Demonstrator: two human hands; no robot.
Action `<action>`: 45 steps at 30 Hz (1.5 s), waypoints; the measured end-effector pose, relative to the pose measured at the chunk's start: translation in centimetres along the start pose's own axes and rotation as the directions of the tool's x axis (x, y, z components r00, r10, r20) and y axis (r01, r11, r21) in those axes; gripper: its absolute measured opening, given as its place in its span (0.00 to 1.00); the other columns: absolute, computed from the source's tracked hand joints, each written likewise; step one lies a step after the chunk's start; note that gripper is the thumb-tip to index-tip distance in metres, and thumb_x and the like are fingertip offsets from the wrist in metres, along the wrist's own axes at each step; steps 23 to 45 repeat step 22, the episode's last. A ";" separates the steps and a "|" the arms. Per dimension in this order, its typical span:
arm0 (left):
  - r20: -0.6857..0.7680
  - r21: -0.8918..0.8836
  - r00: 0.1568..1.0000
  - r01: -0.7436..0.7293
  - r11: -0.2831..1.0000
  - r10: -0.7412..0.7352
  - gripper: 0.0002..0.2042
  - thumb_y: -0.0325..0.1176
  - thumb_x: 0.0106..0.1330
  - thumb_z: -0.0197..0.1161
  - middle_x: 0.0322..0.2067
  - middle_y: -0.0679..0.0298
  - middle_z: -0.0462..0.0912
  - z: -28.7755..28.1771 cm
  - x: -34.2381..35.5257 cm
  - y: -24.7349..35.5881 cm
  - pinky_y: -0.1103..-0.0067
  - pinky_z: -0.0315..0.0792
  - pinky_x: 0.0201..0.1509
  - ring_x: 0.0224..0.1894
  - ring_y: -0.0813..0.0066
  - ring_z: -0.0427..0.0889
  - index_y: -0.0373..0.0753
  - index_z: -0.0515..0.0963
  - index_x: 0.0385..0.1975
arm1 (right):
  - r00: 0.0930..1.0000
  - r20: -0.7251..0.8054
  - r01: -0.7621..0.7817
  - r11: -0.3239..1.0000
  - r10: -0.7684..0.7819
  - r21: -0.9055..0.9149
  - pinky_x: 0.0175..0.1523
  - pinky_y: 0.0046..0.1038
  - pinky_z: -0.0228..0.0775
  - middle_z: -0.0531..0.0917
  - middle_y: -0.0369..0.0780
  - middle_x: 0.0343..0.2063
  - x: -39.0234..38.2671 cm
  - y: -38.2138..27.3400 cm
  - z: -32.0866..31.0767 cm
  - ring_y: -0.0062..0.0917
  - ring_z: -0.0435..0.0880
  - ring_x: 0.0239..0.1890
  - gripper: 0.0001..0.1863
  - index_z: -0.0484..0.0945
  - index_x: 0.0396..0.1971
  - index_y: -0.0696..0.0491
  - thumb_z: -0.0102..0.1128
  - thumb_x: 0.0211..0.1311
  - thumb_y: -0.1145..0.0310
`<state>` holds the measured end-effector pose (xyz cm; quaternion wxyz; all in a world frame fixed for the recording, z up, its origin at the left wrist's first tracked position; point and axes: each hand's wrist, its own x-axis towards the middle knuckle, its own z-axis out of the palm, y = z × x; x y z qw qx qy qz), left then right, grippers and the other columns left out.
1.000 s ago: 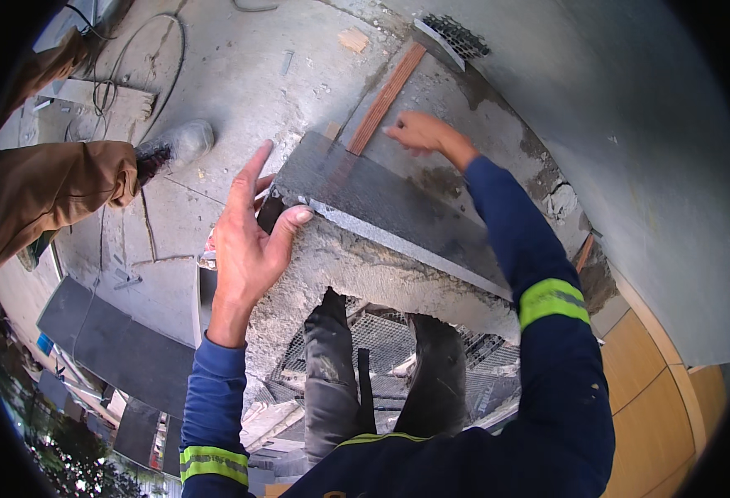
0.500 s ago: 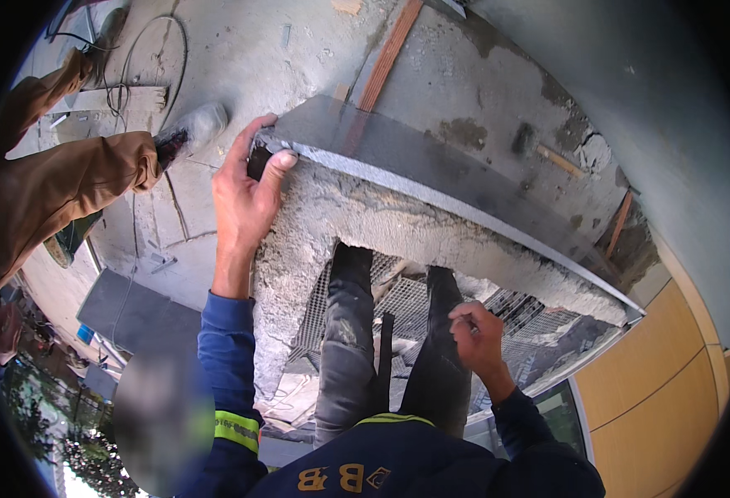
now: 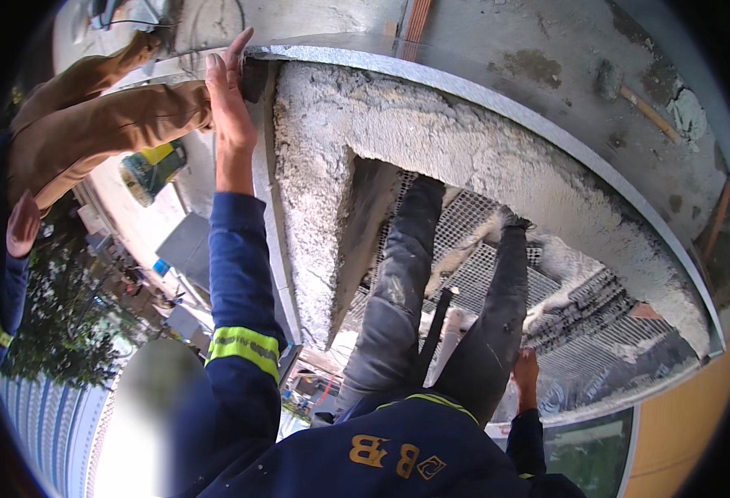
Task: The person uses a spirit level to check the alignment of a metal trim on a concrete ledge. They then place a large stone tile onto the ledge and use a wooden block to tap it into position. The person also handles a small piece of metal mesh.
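Note:
A large dark stone slab (image 3: 481, 89) with a pale cut edge lies along the top of rough, broken concrete (image 3: 315, 149). My left hand (image 3: 234, 112) grips the slab's left corner, its fingers reaching up past the edge; the thumb is not clear. That arm stretches out straight in a navy sleeve with a reflective band. Low beside my right leg (image 3: 498, 307), my right hand (image 3: 527, 373) is curled closed. Whatever it may hold is hidden. Both my legs go down into an opening in the concrete, above metal mesh (image 3: 464, 217).
A co-worker's brown-trousered leg (image 3: 124, 137) is close to the slab's left corner, with a co-worker's hand (image 3: 23, 224) below. A wooden-handled tool (image 3: 651, 114) lies on the concrete floor beyond the slab. Grey panels (image 3: 190, 249) are at left; a yellow wall (image 3: 680, 423) stands at right.
The view has shifted, and the slab now appears nearly edge-on. My left hand stays at its corner. My right hand has dropped lower beside my leg. The co-worker's legs appear closer to the corner.

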<state>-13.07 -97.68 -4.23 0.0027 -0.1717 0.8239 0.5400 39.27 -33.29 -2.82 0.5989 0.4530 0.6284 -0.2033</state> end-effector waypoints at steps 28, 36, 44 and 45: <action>-0.169 0.072 0.969 0.194 0.978 -0.180 0.23 0.43 0.81 0.50 0.51 0.53 0.84 9.5 -23.5 11.2 0.69 0.70 0.68 0.55 0.65 0.83 0.36 0.71 0.67 | 0.790 0.299 0.279 0.749 -0.535 0.601 0.58 0.40 0.69 0.81 0.44 0.51 -12.5 17.4 1.3 0.37 0.79 0.53 0.24 0.73 0.57 0.55 0.64 0.65 0.62; -0.169 0.072 0.969 0.194 0.978 -0.180 0.23 0.43 0.81 0.50 0.51 0.53 0.84 9.5 -23.5 11.2 0.69 0.70 0.68 0.55 0.65 0.83 0.36 0.71 0.67 | 0.790 0.299 0.279 0.749 -0.535 0.601 0.58 0.40 0.69 0.81 0.44 0.51 -12.5 17.4 1.3 0.37 0.79 0.53 0.24 0.73 0.57 0.55 0.64 0.65 0.62; -0.169 0.072 0.969 0.194 0.978 -0.180 0.23 0.43 0.81 0.50 0.51 0.53 0.84 9.5 -23.5 11.2 0.69 0.70 0.68 0.55 0.65 0.83 0.36 0.71 0.67 | 0.790 0.299 0.279 0.749 -0.535 0.601 0.58 0.40 0.69 0.81 0.44 0.51 -12.5 17.4 1.3 0.37 0.79 0.53 0.24 0.73 0.57 0.55 0.64 0.65 0.62; -0.169 0.072 0.969 0.194 0.978 -0.180 0.23 0.43 0.81 0.50 0.51 0.53 0.84 9.5 -23.5 11.2 0.69 0.70 0.68 0.55 0.65 0.83 0.36 0.71 0.67 | 0.790 0.299 0.279 0.749 -0.535 0.601 0.58 0.40 0.69 0.81 0.44 0.51 -12.5 17.4 1.3 0.37 0.79 0.53 0.24 0.73 0.57 0.55 0.64 0.65 0.62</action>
